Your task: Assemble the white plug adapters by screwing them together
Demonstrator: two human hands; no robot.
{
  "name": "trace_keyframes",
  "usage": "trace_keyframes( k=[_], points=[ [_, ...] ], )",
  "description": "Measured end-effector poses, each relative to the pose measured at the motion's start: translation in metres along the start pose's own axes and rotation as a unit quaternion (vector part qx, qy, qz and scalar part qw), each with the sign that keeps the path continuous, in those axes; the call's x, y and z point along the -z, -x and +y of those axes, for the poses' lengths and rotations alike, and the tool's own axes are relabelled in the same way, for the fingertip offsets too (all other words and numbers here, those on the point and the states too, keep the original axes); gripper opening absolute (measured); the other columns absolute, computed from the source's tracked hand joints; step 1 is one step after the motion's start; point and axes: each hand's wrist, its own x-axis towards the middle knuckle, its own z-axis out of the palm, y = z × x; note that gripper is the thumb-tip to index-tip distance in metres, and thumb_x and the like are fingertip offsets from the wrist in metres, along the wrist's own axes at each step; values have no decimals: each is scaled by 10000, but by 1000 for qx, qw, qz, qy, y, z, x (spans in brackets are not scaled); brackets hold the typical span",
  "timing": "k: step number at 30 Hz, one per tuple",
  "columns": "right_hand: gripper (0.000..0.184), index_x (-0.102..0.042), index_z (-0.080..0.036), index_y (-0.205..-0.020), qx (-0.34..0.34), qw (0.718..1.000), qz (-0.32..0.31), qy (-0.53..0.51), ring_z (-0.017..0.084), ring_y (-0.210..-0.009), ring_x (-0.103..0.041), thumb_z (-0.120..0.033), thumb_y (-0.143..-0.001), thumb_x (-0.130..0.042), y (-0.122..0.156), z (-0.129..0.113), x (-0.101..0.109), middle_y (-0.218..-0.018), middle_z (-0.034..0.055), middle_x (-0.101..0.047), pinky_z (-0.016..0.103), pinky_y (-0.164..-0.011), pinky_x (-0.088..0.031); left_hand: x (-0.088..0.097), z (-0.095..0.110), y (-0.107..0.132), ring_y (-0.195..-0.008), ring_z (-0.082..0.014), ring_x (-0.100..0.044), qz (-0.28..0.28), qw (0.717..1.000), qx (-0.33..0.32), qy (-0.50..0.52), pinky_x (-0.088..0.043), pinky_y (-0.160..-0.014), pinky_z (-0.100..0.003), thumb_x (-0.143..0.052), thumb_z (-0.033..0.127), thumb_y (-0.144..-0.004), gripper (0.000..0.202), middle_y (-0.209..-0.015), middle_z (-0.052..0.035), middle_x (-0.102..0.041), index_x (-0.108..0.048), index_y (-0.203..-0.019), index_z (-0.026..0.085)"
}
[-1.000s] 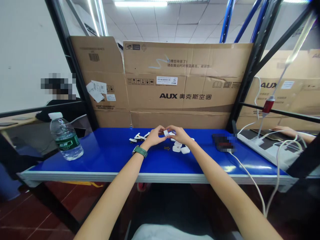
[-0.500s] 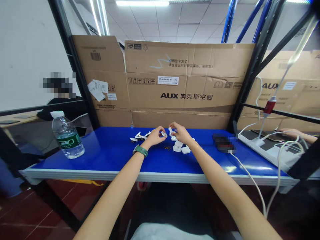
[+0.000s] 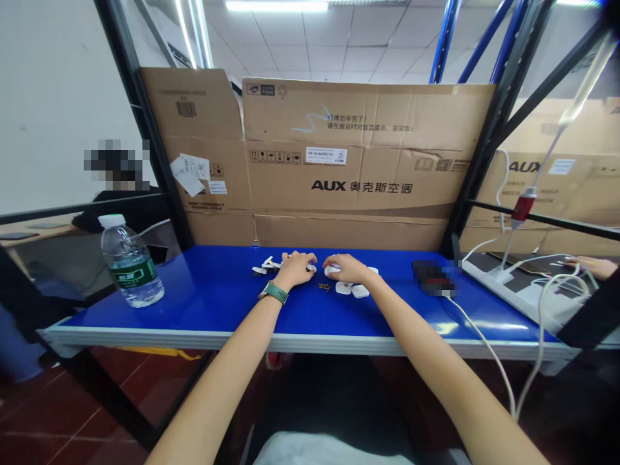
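My left hand (image 3: 296, 268), with a green watch (image 3: 274, 292) on its wrist, rests low on the blue table (image 3: 203, 297) with fingers curled over small white parts; what it holds is hidden. My right hand (image 3: 346, 267) lies palm down beside it, fingers bent over a small white plug piece (image 3: 330, 270). Two white plug housings (image 3: 352, 289) lie just right of my right wrist. A row of white pronged parts (image 3: 266, 266) sits left of my left hand. Tiny dark screws (image 3: 323, 286) lie between my wrists.
A water bottle (image 3: 130, 261) stands at the table's left. A dark blurred device (image 3: 433, 276) with a white cable lies to the right, beside a white power strip (image 3: 504, 284). Cardboard boxes (image 3: 358, 161) wall the back. Another person's hand (image 3: 588, 265) shows far right, another person sits far left.
Both hands were raised and pinching a small white piece together; they have come down onto the table surface among the white parts.
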Motion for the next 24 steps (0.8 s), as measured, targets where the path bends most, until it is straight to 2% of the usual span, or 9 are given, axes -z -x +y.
trace_keyframes(
  k=[5, 9, 12, 18, 24],
  points=[
    [234, -820, -226, -1047, -12, 1000, -12, 25, 265, -1123, -694, -230, -829, -732, -3, 5, 1, -1172, 80, -780, 290, -972, -498, 0, -1, 0, -1120, -324, -588, -4, 1000, 11, -28, -325, -918, -474, -611, 292, -874, 214, -1046, -73, -740, -740, -1044, 291],
    [313, -770, -198, -1204, -52, 998, 39, 15, 241, -1145, -684, -312, -946, -635, -7, 11, 5, -1246, 102, -746, 291, -1009, -487, 1, -4, 0, -1148, -302, -567, 11, 999, 22, -34, -337, -926, -463, -649, 221, -828, 220, -1153, -81, -683, -741, -1023, 266],
    [362, -701, -232, -1329, -112, 990, 66, 51, 233, -1165, -669, -290, -1006, -547, -10, 18, 2, -1336, 113, -690, 303, -992, -490, 1, -5, 1, -1173, -304, -547, 22, 998, 42, -33, -345, -942, -468, -665, 179, -803, 225, -1201, -86, -648, -741, -1000, 257],
    [268, -721, -269, -1224, -153, 982, 73, 81, 256, -1056, -679, -250, -997, -580, -14, 25, -10, -1193, 127, -715, 317, -831, -500, -4, -5, -1, -1188, -340, -523, 46, 998, 42, -1, -353, -960, -502, -686, 224, -824, 184, -1245, -106, -616, -733, -998, 263],
    [209, -706, -277, -1142, -160, 979, 104, 75, 212, -952, -659, -249, -938, -669, -16, 23, -12, -1083, 83, -687, 263, -743, -461, -8, -3, -5, -1168, -327, -527, 67, 997, 30, 21, -367, -962, -492, -649, 256, -884, 148, -1215, -90, -617, -724, -1010, 277]
  ],
)
